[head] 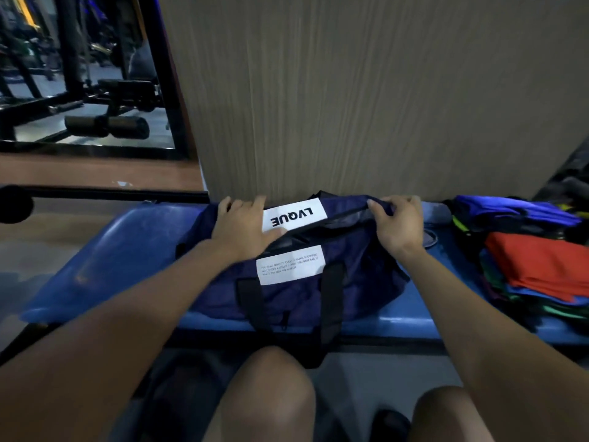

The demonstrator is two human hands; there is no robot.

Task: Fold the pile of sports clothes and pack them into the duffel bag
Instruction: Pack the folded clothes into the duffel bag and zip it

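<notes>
Duffel bag point(318, 291) on bench; left hand point(243, 229) flat on top, right hand point(398, 223) pinching its edge.

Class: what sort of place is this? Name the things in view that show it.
Probably a gym: a mirror reflecting weight machines, a blue padded bench, and a duffel bag beside sports clothes.

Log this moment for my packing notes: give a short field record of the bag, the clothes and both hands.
bag: navy duffel bag on the blue bench, top partly open
clothes: stack of clothes on the bench, right of the bag, orange piece on top
left hand: left hand rests on the bag's top beside the white label
right hand: right hand pinches the bag's upper edge
packed: nothing visibly inside yet
</notes>
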